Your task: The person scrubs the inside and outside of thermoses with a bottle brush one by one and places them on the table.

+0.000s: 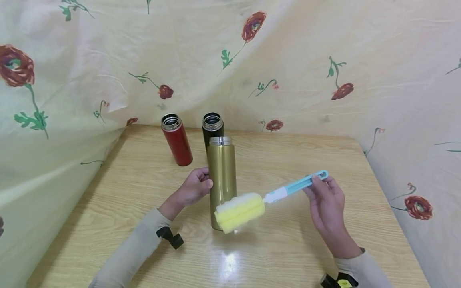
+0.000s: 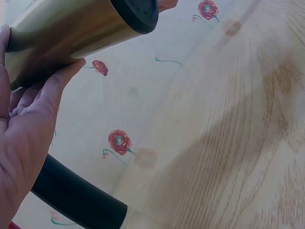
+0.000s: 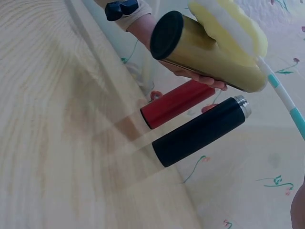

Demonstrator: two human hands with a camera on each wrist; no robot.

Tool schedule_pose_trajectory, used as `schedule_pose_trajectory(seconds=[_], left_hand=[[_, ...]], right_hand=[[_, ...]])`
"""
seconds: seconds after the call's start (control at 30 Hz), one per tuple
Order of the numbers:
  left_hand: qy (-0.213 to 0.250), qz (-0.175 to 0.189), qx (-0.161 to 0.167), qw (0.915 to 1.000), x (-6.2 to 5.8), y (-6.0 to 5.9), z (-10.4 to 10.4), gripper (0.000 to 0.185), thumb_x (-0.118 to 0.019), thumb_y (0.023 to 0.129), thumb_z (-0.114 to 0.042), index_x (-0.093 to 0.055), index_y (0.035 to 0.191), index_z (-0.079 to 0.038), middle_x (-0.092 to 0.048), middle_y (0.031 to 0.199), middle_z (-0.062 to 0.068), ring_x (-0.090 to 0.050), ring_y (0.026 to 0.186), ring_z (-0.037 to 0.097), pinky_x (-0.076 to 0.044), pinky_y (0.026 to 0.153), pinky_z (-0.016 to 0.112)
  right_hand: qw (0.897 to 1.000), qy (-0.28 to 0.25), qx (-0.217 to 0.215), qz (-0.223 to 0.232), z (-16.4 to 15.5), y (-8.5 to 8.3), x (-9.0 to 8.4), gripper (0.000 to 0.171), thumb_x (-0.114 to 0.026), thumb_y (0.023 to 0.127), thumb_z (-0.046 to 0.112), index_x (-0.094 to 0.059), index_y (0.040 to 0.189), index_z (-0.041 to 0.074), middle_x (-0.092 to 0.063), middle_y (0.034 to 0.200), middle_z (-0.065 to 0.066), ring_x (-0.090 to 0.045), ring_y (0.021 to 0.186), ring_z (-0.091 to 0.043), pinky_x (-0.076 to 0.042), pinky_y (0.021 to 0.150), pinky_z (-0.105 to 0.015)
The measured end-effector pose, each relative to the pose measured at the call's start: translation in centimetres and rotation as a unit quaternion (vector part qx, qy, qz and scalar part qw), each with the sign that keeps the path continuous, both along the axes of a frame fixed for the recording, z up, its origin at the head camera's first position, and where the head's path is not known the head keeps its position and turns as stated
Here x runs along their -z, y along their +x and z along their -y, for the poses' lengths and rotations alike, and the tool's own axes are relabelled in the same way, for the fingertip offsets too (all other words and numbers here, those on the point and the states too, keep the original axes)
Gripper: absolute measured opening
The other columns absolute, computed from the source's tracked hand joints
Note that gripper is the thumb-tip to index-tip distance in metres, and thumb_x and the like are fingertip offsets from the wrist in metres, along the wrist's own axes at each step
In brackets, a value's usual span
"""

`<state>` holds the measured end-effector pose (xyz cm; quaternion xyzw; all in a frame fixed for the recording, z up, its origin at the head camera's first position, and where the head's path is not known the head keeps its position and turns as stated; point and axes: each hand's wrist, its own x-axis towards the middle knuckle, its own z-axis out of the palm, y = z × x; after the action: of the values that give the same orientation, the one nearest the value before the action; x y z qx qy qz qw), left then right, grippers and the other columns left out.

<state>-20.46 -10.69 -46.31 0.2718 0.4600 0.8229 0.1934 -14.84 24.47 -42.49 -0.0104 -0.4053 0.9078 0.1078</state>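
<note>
The left hand (image 1: 192,189) wraps its fingers round the gold flask (image 1: 222,180), which stands upright near the middle of the tabletop (image 1: 288,248), lid off. The right hand (image 1: 325,204) pinches the blue handle of the sponge brush (image 1: 242,211) — its yellow head hangs in front of the flask's lower body, outside it, not yet in the mouth. So the scrubbing looks barely begun. The red flask (image 1: 177,140) and black flask (image 1: 212,126) stand open toward the far edge — untouched, as far as I can judge.
</note>
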Motion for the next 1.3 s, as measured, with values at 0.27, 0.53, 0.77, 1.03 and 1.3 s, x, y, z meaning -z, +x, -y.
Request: schedule_pose_trajectory(seconds=[0.27,0.53,0.77,1.03,1.3], left_hand=[[-0.002,0.009,-0.012,0.9999,-0.2,0.3,-0.1,0.041,-0.082,0.086,-0.039,-0.067,0.113,-0.012,-0.074,0.101,-0.001,-0.07,0.093,0.009,-0.059,0.082,0.023],[0.008,0.019,-0.041,0.9989,-0.3,0.3,-0.2,0.039,-0.08,0.089,-0.037,-0.065,0.11,-0.008,-0.073,0.091,-0.002,-0.069,0.082,0.006,-0.058,0.074,0.019],[-0.004,0.04,-0.074,0.9964,-0.9,0.3,-0.4,0.042,-0.081,0.088,-0.038,-0.062,0.11,-0.007,-0.071,0.092,-0.002,-0.068,0.082,0.007,-0.059,0.075,0.021],[0.007,0.035,-0.097,0.9946,-1.7,0.1,-0.6,0.043,-0.079,0.089,-0.041,-0.065,0.113,-0.008,-0.072,0.099,0.001,-0.07,0.087,0.009,-0.059,0.077,0.022],[0.016,0.041,-0.118,0.9921,-2.0,-0.3,-0.7,0.046,-0.082,0.086,-0.043,-0.065,0.112,-0.008,-0.072,0.1,0.002,-0.07,0.09,0.011,-0.06,0.079,0.024]], right_hand=[[0.999,-0.03,0.02,-0.003,0.5,-1.1,-1.5,0.004,-0.058,0.101,-0.003,-0.057,0.104,-0.003,-0.064,0.097,-0.01,-0.072,0.088,-0.019,-0.056,0.092,-0.029],[0.996,-0.074,0.05,-0.021,0.9,-1.9,-3.1,0.011,-0.062,0.098,-0.004,-0.054,0.104,-0.007,-0.063,0.094,-0.013,-0.073,0.085,-0.021,-0.058,0.085,-0.028],[0.993,-0.091,0.06,-0.039,1.1,-2.0,-4.5,0.008,-0.063,0.096,-0.006,-0.057,0.1,-0.008,-0.064,0.09,-0.014,-0.073,0.082,-0.023,-0.06,0.082,-0.03],[0.991,-0.114,0.03,-0.059,1.1,-0.9,-5.1,0.005,-0.055,0.1,-0.008,-0.059,0.098,-0.008,-0.065,0.089,-0.016,-0.072,0.079,-0.024,-0.06,0.082,-0.03],[0.992,-0.107,0.002,-0.07,0.7,0.6,-4.7,0.008,-0.051,0.102,-0.008,-0.058,0.097,-0.008,-0.065,0.091,-0.016,-0.072,0.082,-0.025,-0.06,0.083,-0.03]])
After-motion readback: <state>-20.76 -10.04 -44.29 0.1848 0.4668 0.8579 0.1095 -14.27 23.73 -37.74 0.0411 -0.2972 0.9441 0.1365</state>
